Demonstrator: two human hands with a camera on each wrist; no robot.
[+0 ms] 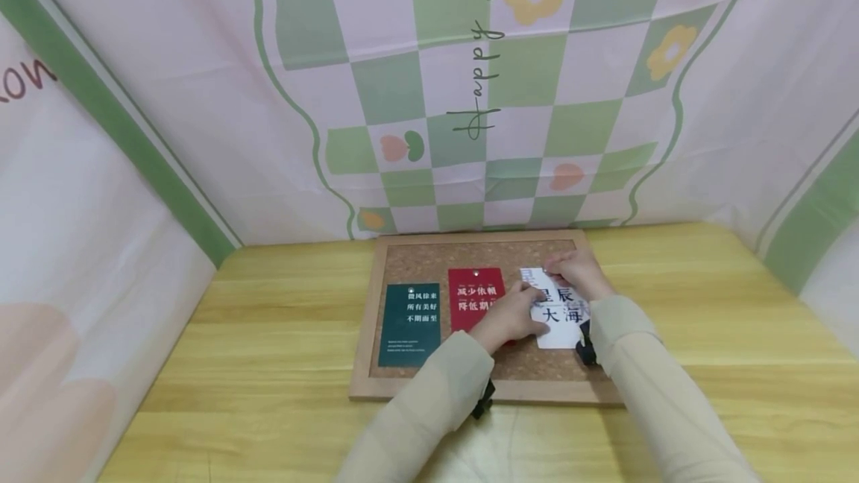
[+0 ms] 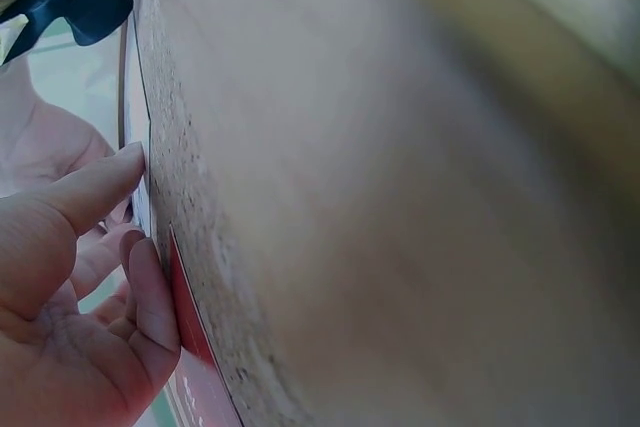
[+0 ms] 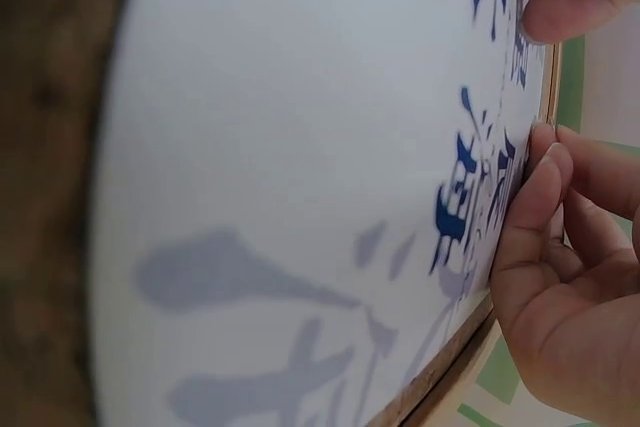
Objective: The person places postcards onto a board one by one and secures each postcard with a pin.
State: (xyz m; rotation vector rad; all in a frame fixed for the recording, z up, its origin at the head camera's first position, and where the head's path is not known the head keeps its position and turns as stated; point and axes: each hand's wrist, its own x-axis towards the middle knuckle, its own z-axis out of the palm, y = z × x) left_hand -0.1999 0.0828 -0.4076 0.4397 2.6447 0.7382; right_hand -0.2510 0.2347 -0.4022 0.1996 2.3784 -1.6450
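A white card (image 1: 558, 334) with dark characters lies on the right part of a framed cork board (image 1: 416, 259). My left hand (image 1: 513, 317) rests at this card's left side, thumb and fingers spread, touching its surface. At the card's top, my right hand (image 1: 579, 272) brings thumb and index fingertips together in a pinch. Whatever sits between those fingertips is hidden, in the right wrist view too. A red card (image 1: 475, 285) is in the middle, partly covered by my left hand. The green card (image 1: 409, 334) lies at the left of the board.
Small round pins show at the top of the red card and the green card. Under the board is a wood-grain table (image 1: 282, 334). A printed cloth (image 1: 456, 80) hangs behind it. Each wrist carries a black mount, and beige sleeves cross the front.
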